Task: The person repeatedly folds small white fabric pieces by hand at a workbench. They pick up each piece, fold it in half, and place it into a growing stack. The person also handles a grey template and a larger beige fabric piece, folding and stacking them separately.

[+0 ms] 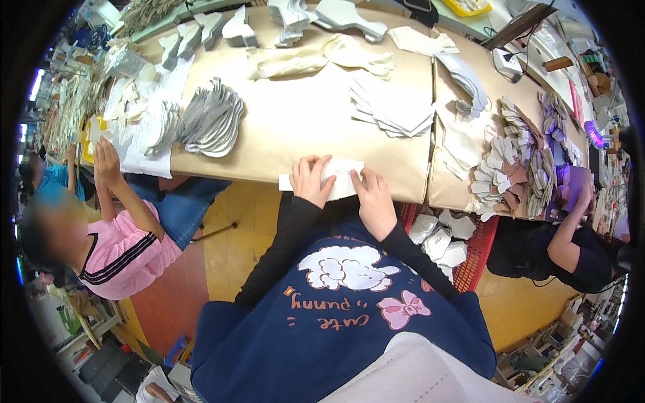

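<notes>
A flat white cut piece [344, 173], of sheet material I cannot make out, lies at the table's near edge in front of me. My left hand [310, 181] grips it from the left, thumb and fingers bent onto its surface. From the other side my right hand [374, 201] pinches its right end between thumb and fingers. Part of the piece is hidden under my fingers. Beyond my right hand rests a fanned stack of white panels [390, 107]. Farther left sits a thick fan of grey cut pieces [210, 119].
The brown-covered table [289, 134] also bears cream pieces [322, 59] and several shaped stacks [290, 20] at its back. Many small pieces [504, 161] crowd the right. A red basket [476, 252] stands below. One person [127, 248] sits left, another [571, 248] right.
</notes>
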`<control>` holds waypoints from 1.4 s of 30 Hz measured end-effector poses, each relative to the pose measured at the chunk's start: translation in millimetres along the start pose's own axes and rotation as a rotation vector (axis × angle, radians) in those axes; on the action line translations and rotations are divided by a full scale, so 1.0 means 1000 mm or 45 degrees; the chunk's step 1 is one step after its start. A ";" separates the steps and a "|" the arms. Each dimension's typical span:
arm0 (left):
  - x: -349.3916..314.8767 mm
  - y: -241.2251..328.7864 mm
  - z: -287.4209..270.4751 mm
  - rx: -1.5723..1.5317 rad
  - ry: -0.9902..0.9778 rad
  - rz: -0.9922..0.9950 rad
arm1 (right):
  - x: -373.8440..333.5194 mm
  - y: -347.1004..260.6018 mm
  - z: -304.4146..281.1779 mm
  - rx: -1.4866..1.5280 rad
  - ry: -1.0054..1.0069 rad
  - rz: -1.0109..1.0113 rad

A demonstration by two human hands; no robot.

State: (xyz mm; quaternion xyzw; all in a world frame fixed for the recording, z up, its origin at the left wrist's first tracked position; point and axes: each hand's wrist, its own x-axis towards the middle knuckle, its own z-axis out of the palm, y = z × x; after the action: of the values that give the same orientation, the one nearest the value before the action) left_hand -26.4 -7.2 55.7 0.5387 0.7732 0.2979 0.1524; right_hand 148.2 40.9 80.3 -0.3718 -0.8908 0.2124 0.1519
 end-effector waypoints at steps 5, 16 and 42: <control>0.005 -0.001 -0.005 -0.307 -0.061 0.050 | -0.003 0.000 -0.008 0.447 0.293 0.170; 0.072 0.060 -0.024 -0.573 -0.436 0.242 | 0.004 0.054 -0.037 1.459 0.385 0.604; 0.201 0.088 0.075 0.151 -0.705 0.342 | 0.012 0.105 -0.033 2.469 0.386 0.798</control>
State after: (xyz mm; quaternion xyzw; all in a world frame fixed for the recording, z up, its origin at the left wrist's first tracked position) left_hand 5.3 221.9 69.4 0.7047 0.6402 0.1118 0.2847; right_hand 217.1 125.6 58.7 -0.3280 -0.1710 0.8208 0.4352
